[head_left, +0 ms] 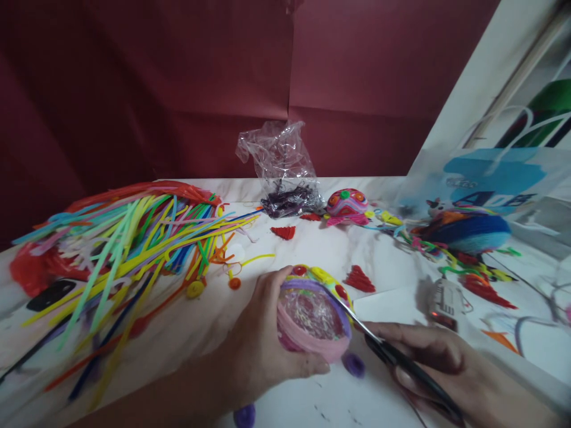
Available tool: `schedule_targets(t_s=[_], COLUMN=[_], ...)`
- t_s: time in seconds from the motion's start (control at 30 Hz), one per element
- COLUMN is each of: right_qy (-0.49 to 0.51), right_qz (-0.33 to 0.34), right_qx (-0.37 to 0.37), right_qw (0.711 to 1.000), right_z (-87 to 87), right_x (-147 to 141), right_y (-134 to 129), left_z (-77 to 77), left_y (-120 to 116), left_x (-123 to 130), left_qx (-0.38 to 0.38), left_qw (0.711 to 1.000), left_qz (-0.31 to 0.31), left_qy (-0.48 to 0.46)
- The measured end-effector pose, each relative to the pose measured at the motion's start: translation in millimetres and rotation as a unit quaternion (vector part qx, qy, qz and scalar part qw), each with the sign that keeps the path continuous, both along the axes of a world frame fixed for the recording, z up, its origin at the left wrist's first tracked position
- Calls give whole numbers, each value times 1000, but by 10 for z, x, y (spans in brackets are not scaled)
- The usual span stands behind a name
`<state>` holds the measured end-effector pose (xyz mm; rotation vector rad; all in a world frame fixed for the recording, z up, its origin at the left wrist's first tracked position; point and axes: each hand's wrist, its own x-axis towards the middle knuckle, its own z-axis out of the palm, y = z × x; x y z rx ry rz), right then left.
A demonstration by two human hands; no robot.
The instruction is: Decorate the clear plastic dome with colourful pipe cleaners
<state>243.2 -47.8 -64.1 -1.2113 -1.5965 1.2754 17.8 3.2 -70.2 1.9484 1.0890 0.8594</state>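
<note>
Near the bottom centre, my left hand (256,333) is wrapped round a bowl-shaped craft piece (316,315) with a pink and purple rim and a shiny, clear-looking inside. Red and yellow coils line its far edge. My right hand (435,362) is closed on a black-handled metal tool (397,359), whose thin silver end reaches to the piece's upper right rim. Whether the tool is scissors or tweezers is hard to tell. Small purple coils (354,365) lie beside and below the piece.
Colourful pipe cleaners (134,238) cover the left side. A clear bag (285,154) stands at the back, near a decorated pink dome (347,205). Red triangular pieces (359,279) lie mid-table. On the right are a glue gun-like white device (445,300), blue yarn-like bundle (473,229) and paper bag (495,172).
</note>
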Motion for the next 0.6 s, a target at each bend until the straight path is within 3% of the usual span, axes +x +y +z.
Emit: schedule_targets(t_s=[0.23,0.37,0.5,0.6], right_qy=[-71,-100,-64,-26], right_qz=[18,52,51,58], right_qx=[94,113,113,103], right_qw=[993,987,990,993], right_z=[-177,-171,-126,-185], right_x=[125,196,194,225], right_y=[-41,-71,-115,-199], left_z=[16,-9,-16,-12], left_y=[-21,-51,-59,-60], left_x=[18,12,9,11], left_qx=[-9,-30,-33,-40], left_qw=[1000,999,999,998], left_qz=[0,14,22,29], left_qy=[-30,-43,-34,-40])
